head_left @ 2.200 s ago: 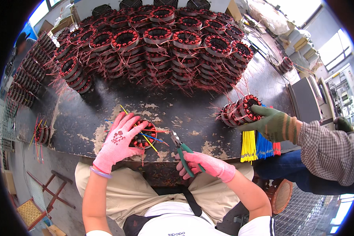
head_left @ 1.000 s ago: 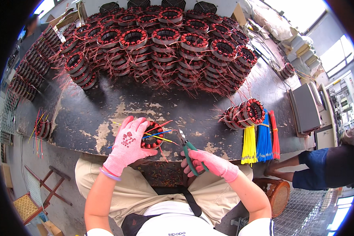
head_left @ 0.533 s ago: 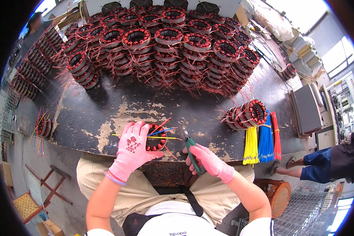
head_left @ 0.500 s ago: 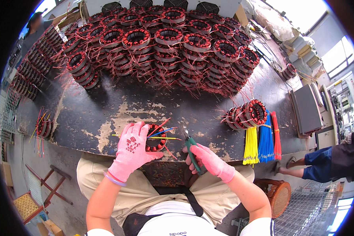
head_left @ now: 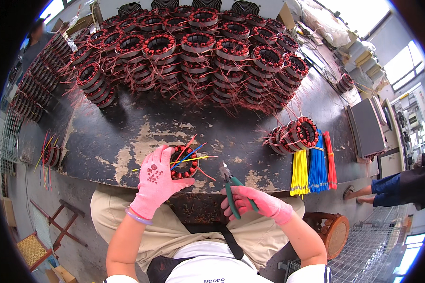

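Note:
My left hand point(head_left: 156, 181), in a pink glove, grips the left side of a wound motor stator point(head_left: 192, 169) lying near the table's front edge. Red, blue and yellow wires point(head_left: 189, 155) lie across the ring and stick out past it to the upper right. A yellow end also shows left of my fingers, and a thin red lead points to the lower right. My right hand point(head_left: 259, 203), gloved too, holds green-handled wire cutters point(head_left: 230, 184), their handles spread. The tips point up, right of the stator, touching no wire. My left fingertips are partly hidden behind the ring.
Stacks of stators point(head_left: 198, 66) fill the back of the dark, worn table point(head_left: 231, 127). A short row of stators point(head_left: 295, 136) lies at the right, beside yellow, blue and red wire bundles point(head_left: 317, 165). Another wired stator point(head_left: 52, 154) sits far left. People stand at both sides.
My right hand has turned the wire cutters and spread their handles; the tips now show more plainly. The stator and its wires have shifted slightly under my left hand.

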{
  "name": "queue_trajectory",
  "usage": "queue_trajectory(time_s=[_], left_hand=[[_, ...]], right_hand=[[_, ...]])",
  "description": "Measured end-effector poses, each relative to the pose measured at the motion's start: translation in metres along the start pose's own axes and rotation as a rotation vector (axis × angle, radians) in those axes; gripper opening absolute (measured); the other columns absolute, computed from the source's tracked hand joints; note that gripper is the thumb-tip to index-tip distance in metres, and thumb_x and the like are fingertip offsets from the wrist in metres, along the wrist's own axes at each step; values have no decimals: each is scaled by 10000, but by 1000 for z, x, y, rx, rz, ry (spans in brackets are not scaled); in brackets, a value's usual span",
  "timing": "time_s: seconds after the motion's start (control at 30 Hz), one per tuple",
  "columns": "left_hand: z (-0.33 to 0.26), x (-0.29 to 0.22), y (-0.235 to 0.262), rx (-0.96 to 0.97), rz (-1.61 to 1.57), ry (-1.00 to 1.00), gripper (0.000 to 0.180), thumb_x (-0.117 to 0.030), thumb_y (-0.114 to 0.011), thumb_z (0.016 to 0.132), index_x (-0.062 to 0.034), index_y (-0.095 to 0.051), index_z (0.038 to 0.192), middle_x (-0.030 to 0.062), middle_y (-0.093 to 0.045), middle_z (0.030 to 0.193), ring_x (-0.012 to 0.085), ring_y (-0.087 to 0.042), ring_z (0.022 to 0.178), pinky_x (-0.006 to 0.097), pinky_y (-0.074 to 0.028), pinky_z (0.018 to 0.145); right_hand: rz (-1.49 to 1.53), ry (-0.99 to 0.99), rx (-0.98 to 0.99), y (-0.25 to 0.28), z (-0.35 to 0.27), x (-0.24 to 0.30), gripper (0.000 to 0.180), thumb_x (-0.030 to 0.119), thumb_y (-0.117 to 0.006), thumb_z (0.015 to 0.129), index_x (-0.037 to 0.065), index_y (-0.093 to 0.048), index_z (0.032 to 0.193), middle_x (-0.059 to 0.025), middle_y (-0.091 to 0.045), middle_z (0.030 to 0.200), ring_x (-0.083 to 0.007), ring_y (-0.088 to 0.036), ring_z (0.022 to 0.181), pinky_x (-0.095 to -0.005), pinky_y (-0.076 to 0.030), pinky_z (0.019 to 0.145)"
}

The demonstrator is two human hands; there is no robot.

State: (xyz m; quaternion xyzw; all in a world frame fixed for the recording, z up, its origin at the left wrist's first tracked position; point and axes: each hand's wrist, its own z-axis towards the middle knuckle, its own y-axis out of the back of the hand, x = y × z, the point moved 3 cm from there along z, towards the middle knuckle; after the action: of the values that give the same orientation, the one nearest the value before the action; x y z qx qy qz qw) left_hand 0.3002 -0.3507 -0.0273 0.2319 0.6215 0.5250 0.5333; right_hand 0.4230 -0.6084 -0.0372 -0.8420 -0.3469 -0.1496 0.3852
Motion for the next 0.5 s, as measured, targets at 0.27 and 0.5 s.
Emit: queue_trajectory(time_s=[0.27,0.5], left_hand=[[11,-2,6,77,-11,-194,973,-420,-903,642,-40,-487,1435,174,-491,1471,353,-497,1332,476,-374,1149],[12,0,3,71,-47,-183,929,-402,-899,646,-42,-515,1412,175,-517,1441,362,-513,1306,475,-382,1139]], right_hand=[[-53,33,-27,-3,13,12,527,429,-459,1070,25,-499,1407,-159,-650,1190,-273,-678,1037,-414,-570,913],[-180,89,-96,-2,19,16,515,441,-451,1070,49,-513,1398,-102,-675,1068,-215,-686,903,-361,-580,817]])
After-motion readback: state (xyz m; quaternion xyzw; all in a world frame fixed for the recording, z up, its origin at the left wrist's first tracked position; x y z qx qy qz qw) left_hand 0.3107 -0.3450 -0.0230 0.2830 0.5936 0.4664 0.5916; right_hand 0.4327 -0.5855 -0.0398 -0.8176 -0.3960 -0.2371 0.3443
